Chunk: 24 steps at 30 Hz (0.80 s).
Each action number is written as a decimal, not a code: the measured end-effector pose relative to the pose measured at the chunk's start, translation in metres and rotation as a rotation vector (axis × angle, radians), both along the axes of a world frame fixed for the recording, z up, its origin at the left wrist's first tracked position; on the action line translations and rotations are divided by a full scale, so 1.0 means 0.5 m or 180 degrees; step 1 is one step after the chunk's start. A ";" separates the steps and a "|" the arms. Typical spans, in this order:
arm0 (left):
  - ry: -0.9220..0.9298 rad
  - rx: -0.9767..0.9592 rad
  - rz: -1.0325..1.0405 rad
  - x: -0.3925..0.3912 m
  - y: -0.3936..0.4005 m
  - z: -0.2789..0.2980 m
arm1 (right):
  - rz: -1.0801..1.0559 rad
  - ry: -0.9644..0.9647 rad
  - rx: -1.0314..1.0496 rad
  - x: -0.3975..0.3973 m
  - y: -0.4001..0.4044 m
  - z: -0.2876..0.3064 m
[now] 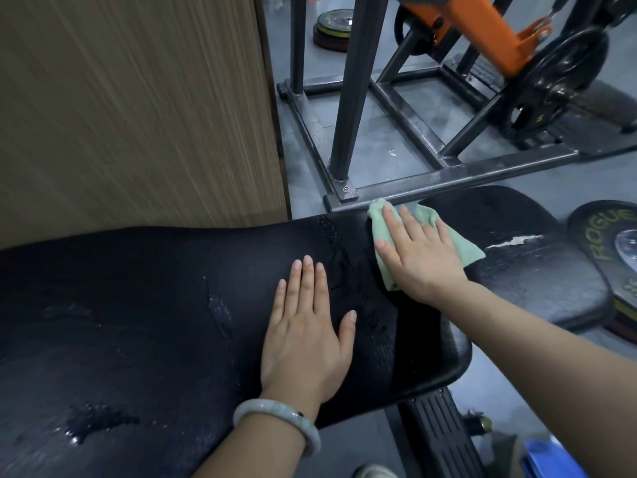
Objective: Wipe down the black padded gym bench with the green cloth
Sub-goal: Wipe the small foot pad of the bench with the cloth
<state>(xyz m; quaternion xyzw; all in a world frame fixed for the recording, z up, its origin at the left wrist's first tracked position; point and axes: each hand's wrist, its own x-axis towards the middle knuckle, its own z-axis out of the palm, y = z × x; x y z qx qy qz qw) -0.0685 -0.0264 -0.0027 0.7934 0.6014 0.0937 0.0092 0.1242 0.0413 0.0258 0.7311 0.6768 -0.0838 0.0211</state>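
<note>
**Cloth at the seam, bench still wet behind it**

I see the green cloth (427,243) lying flat at the far edge of the long back pad of the black bench (144,322), right where that pad meets the smaller seat pad (531,270). My right hand (418,257) presses it down with straight, spread fingers, palm on top, nothing curled around the fabric; I judge that spreads the pressure for a broad stroke. My left hand (308,326) lies flat on bare vinyl just beside it, fingers straight and together, holding nothing. It looks like a brace to steady the pad and my reach. A pale bangle (275,426) sits on that wrist.

The pad is worn: cracked patches run across it, and wet beads glisten lower left, so I judge much wiping remains. The seat pad shows a pale tear. Beyond, a dark steel frame (448,181) stands on grey floor, with a wood-grain panel (138,108) to the left, an orange machine arm (482,25) and weight plates (610,243) nearby.
</note>
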 end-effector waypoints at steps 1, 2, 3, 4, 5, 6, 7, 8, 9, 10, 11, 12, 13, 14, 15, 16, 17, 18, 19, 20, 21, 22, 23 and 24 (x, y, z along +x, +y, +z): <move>-0.0014 -0.0025 -0.0009 0.000 -0.001 0.003 | -0.0005 -0.0012 0.0005 0.000 -0.006 -0.001; -0.0041 -0.0045 -0.0026 -0.001 -0.002 0.005 | -0.0011 -0.0033 0.0015 0.000 -0.013 -0.002; -0.0061 -0.0047 -0.0045 -0.002 -0.002 0.005 | -0.0018 -0.0047 0.0031 0.001 -0.021 -0.003; -0.0076 -0.0065 -0.0054 -0.002 -0.002 0.006 | -0.0019 -0.0054 0.0052 0.001 -0.030 -0.004; -0.0086 -0.0106 -0.0056 -0.002 -0.002 0.007 | -0.0011 -0.0056 0.0068 0.001 -0.040 -0.004; -0.0113 -0.0128 -0.0052 -0.002 -0.002 0.011 | -0.0004 -0.0053 0.0091 0.002 -0.050 -0.004; -0.0155 -0.0140 -0.0052 -0.002 -0.003 0.014 | -0.0003 -0.0044 0.0113 0.003 -0.060 -0.004; -0.0188 -0.0186 -0.0069 -0.002 -0.004 0.016 | -0.0005 -0.0044 0.0133 0.004 -0.071 -0.006; -0.0221 -0.0229 -0.0083 -0.002 -0.004 0.017 | -0.0007 -0.0051 0.0152 0.006 -0.081 -0.006; -0.0254 -0.0263 -0.0088 -0.002 -0.004 0.016 | -0.0006 -0.0064 0.0169 0.007 -0.092 -0.008; -0.0301 -0.0243 -0.0076 -0.002 -0.004 0.020 | -0.0002 -0.0073 0.0182 0.008 -0.101 -0.009; -0.0358 -0.0215 -0.0075 -0.003 -0.004 0.023 | 0.0003 -0.0077 0.0186 0.009 -0.109 -0.010; -0.0392 -0.0242 -0.0087 -0.002 -0.005 0.022 | 0.0010 -0.0077 0.0186 0.010 -0.115 -0.011; -0.0419 -0.0291 -0.0083 -0.002 -0.005 0.021 | 0.0015 -0.0070 0.0188 0.010 -0.117 -0.011; -0.0403 -0.0305 -0.0074 -0.002 -0.004 0.018 | 0.0015 -0.0064 0.0193 0.009 -0.118 -0.011; -0.0376 -0.0280 -0.0062 -0.001 -0.003 0.019 | 0.0014 -0.0075 0.0202 0.009 -0.116 -0.011; -0.0360 -0.0276 -0.0048 0.000 -0.003 0.019 | 0.0014 -0.0105 0.0206 0.009 -0.113 -0.010; -0.0369 -0.0297 -0.0044 0.001 -0.004 0.019 | 0.0015 -0.0139 0.0204 0.010 -0.110 -0.011; -0.0379 -0.0333 -0.0056 0.001 -0.005 0.021 | 0.0017 -0.0165 0.0194 0.010 -0.105 -0.011; -0.0407 -0.0365 -0.0071 -0.001 -0.007 0.020 | 0.0018 -0.0181 0.0181 0.010 -0.101 -0.011; -0.0430 -0.0418 -0.0074 -0.002 -0.008 0.025 | 0.0014 -0.0181 0.0177 0.009 -0.095 -0.011; -0.0440 -0.0468 -0.0064 -0.003 -0.008 0.029 | 0.0009 -0.0173 0.0173 0.009 -0.090 -0.011; -0.0423 -0.0494 -0.0052 -0.003 -0.009 0.033 | 0.0006 -0.0171 0.0167 0.009 -0.083 -0.010; -0.0413 -0.0498 -0.0045 -0.003 -0.008 0.037 | 0.0004 -0.0172 0.0158 0.009 -0.076 -0.010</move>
